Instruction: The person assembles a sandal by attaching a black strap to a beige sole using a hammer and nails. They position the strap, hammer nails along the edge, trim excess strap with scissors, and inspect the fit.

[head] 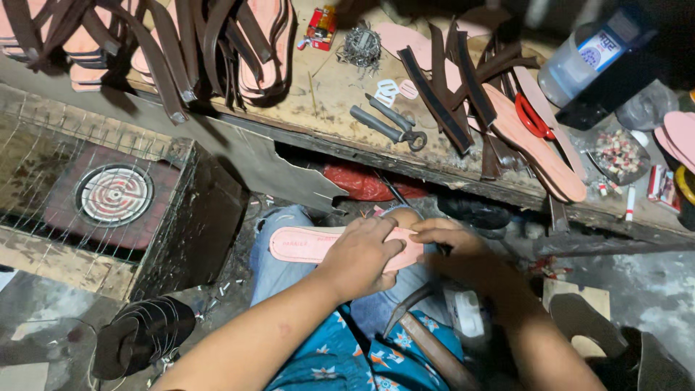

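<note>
Both your forearms reach over your lap, where a pink sole (318,245) rests on your knee. Your left hand (360,257) presses it flat, fingers together; your right hand (450,235) pinches its end. No strap is attached yet; brown straps (441,94) wait on the bench (340,94).

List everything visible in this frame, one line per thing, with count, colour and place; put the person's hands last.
pink insole: one, pink, on the lap under both hands
pliers: one, grey handles, on the workbench centre
dark straps: many, brown, draped at the bench's upper left
finished insoles: several, pink, bench right
red scissors: one, bench right
plastic bottle: one, clear, upper right
round heater coil: one, grey, in a wire-fenced box at left
hammer: one, wooden handle, by the lap
left hand: pressing the insole
right hand: at the insole's end
</note>
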Demonstrator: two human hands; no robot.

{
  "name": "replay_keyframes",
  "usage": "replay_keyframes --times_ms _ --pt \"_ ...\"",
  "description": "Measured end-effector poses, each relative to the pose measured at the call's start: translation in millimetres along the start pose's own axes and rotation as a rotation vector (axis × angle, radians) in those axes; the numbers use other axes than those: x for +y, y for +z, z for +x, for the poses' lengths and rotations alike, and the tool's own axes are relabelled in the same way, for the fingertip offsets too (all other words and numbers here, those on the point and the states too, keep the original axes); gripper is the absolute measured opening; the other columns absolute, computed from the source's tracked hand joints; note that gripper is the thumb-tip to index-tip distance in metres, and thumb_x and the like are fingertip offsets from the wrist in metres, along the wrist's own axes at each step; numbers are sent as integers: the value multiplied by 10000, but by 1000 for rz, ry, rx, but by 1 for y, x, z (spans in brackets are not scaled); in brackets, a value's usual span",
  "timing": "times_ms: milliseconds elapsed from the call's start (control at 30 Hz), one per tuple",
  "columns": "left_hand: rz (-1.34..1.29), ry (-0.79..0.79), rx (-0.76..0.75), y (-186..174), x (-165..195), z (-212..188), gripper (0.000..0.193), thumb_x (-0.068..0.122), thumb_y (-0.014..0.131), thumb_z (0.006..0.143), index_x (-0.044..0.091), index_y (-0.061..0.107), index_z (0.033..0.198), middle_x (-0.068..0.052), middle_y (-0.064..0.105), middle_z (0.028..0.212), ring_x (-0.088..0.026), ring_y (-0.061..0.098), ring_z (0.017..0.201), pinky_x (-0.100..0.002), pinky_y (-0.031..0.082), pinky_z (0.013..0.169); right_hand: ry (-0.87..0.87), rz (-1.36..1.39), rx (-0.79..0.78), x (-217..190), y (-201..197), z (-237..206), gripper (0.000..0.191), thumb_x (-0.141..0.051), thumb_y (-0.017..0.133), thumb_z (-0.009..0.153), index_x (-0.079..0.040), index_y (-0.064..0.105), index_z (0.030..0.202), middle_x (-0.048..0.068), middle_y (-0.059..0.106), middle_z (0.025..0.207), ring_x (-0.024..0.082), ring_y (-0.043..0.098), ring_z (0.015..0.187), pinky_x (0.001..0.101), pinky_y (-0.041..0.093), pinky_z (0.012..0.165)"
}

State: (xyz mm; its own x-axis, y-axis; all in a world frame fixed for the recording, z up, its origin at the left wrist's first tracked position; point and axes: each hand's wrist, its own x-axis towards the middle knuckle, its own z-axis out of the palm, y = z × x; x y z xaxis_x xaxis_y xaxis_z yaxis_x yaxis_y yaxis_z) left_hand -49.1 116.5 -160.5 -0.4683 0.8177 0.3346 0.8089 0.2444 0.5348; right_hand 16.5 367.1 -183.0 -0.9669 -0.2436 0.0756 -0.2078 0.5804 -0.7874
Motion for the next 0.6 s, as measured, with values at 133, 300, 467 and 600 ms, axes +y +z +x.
replay_keyframes --times_ms 133,300,467,600 --pt "15 -20 0 -3 -8 1 472 222 813 617 102 725 1065 -141 594 1134 -347 570 1095 -475 438 978 12 -158 198 -18 -9 62 261 -100 695 869 -37 717 1122 140 713 1165 260 682 1114 356 531 972" --pt "-7 -2 72 -6 -17 4 479 217 807 613 109 729 1073 -139 586 1151 -350 566 1104 -472 440 974 -160 -561 491 -24 -4 158 239 -101 718 907 -41 715 1138 143 701 1161 370 621 1106 455 502 953" --pt "-13 -26 88 -10 -29 5 478 203 787 592 117 732 1059 -126 588 1181 -341 568 1096 -459 447 980 -44 -642 437 -13 1 200 263 -126 735 866 -89 723 1126 139 675 1041 365 624 1036 468 505 884" --pt "-25 -47 72 -12 -40 4 422 207 774 624 125 742 1036 -124 590 1182 -329 572 1097 -453 450 989 -127 -580 598 4 0 207 254 -161 733 904 -65 700 1137 150 665 1091 379 633 1030 477 508 877"
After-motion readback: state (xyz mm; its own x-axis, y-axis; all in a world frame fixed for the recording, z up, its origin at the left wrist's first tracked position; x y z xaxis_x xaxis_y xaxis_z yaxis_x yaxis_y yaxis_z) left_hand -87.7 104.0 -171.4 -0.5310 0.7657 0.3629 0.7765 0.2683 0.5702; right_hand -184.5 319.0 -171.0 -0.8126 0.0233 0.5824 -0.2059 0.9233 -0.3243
